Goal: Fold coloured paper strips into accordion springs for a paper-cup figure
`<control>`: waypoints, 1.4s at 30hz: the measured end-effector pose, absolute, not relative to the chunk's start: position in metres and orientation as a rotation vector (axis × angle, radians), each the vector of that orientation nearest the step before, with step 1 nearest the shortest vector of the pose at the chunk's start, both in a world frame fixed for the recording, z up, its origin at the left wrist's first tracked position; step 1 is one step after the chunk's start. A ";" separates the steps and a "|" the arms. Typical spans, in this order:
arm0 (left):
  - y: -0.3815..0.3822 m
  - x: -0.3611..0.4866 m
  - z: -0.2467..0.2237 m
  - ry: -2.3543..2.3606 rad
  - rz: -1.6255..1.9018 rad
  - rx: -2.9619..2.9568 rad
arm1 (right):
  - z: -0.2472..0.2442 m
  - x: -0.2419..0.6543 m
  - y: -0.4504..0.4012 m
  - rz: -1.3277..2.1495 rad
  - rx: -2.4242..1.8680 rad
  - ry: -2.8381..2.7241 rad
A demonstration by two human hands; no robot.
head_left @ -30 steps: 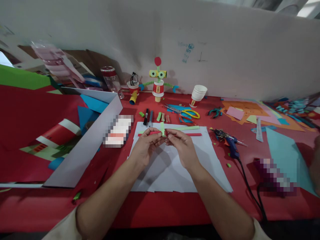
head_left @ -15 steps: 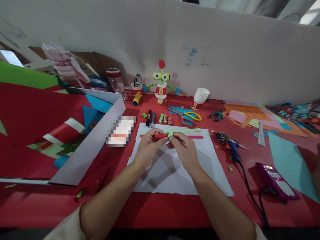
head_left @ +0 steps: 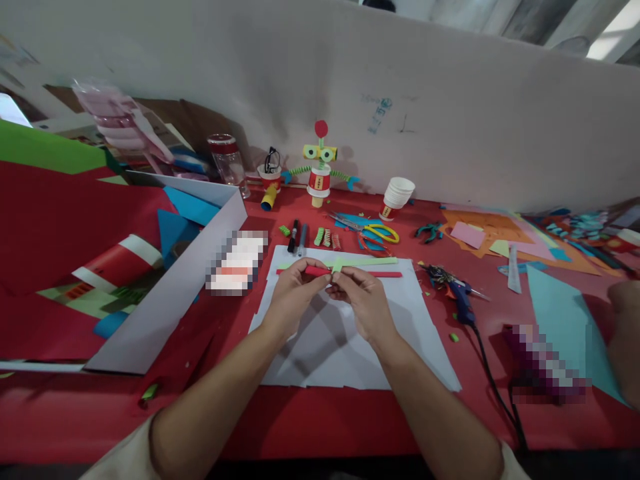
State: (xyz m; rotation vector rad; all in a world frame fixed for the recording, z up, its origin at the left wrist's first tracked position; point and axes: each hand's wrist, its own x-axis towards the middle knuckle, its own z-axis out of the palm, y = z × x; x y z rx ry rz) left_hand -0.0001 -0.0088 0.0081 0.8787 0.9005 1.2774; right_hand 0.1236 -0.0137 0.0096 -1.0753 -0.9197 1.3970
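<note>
A red paper strip and a light green paper strip run sideways above the white paper sheets. A short green strip end stands up across the red one between my hands. My left hand pinches the strips with thumb and forefinger. Closed on the green end, my right hand meets it, fingertips nearly touching. Which strip lies under each fingertip is partly hidden. Behind them lie several small folded paper springs and two pens.
A paper-cup robot figure stands at the back beside stacked cups. Yellow-handled scissors lie behind the sheets. To the right are a glue gun with its cord and another person's hand. An open box fills the left.
The view has shifted slightly. My hands stay together on the strips with barely any movement. Another person's hand has come in at the right edge.
</note>
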 end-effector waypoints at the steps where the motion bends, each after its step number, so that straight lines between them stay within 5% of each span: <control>1: -0.009 0.000 0.008 0.892 1.272 0.884 | 0.009 0.124 -0.014 1.400 -1.074 -0.919; 42: -0.011 0.006 0.008 0.791 1.297 0.761 | 0.007 0.125 -0.018 1.141 -1.092 -1.132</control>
